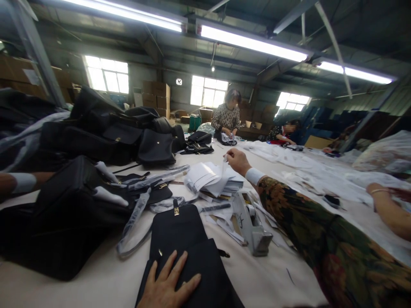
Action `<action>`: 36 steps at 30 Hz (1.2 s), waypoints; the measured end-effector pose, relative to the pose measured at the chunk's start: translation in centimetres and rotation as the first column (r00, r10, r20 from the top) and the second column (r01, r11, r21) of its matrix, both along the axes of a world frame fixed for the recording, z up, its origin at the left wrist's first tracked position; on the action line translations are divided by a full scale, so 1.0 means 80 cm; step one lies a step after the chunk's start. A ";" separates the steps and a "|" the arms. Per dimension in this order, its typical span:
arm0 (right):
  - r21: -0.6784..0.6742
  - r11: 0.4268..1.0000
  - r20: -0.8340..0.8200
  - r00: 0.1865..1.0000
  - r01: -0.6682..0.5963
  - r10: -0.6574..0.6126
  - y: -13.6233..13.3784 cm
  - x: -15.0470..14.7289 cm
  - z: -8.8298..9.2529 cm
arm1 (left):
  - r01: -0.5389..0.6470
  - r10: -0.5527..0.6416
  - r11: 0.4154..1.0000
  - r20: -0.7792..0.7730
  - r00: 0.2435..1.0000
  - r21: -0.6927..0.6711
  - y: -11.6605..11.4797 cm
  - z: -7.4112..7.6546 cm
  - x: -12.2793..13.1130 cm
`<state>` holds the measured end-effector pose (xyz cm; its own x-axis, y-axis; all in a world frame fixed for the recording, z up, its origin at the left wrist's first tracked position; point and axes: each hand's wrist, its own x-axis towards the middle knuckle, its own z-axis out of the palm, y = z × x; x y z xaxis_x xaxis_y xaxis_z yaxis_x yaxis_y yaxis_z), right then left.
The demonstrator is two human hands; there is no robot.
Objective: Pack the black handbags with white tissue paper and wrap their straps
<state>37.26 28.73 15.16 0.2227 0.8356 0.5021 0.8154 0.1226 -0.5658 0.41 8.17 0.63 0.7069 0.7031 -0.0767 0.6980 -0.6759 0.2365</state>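
Note:
My left hand (170, 282) lies flat with spread fingers on a black bag (180, 231), whose flap is turned up and carries a small gold clasp (176, 210). Further off, my right hand (237, 160) is closed in a pinch on a thin white paper sheet (224, 166), at the edge of a loose pile of white papers (205, 176). Just below that pile stands a grey tape dispenser (252, 226). A strap in clear plastic wrap (134, 222) curves over the table beside the bag.
More black bags (77, 205) are heaped along the left, where a co-worker's forearm (19, 182) reaches in. White wrapping sheets (289, 167) spread over the right side near another person's arm (390, 209). Across the table a person (226, 117) handles something.

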 end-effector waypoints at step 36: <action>-0.022 0.770 0.016 0.770 -0.637 0.638 -0.260 -0.179 -0.109 | -0.174 0.871 0.486 0.457 0.180 -0.857 0.016 0.038 -0.022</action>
